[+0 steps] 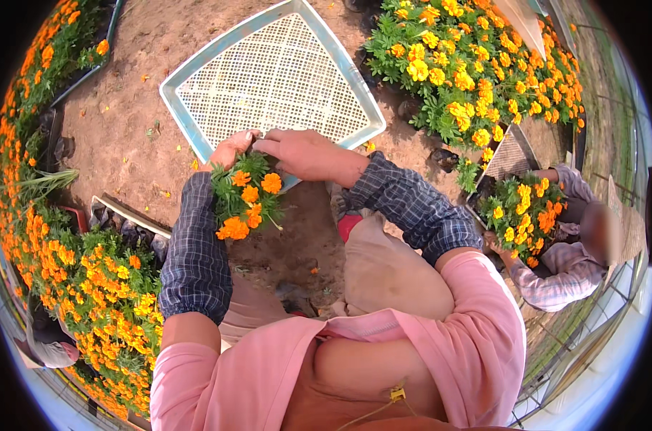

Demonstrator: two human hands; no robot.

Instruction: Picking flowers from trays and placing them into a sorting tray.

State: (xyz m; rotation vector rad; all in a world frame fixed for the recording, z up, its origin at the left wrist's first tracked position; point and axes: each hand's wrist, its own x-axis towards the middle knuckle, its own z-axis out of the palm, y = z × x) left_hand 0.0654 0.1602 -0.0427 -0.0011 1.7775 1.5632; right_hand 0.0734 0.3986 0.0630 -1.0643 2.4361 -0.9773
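Note:
An orange marigold plant [250,195] hangs between my forearms, its blooms pointing toward me and its base up at my fingers. My left hand [229,149] is closed around that base, at the near edge of a pale plastic crate [174,97] with a mesh bottom. Right beside it, my right hand [308,154] comes in from the right with its fingers bent together against the base. What those fingertips pinch is too small and covered to make out. Both hands overlap the crate's near rim.
Marigold beds crowd the left side [89,287] and the upper right [477,72]. At right, a co-worker [570,266] holds a bunch of marigolds [523,215] beside another mesh crate [510,152]. A further person [49,348] is partly visible at lower left. Bare soil [118,144] lies around the crate.

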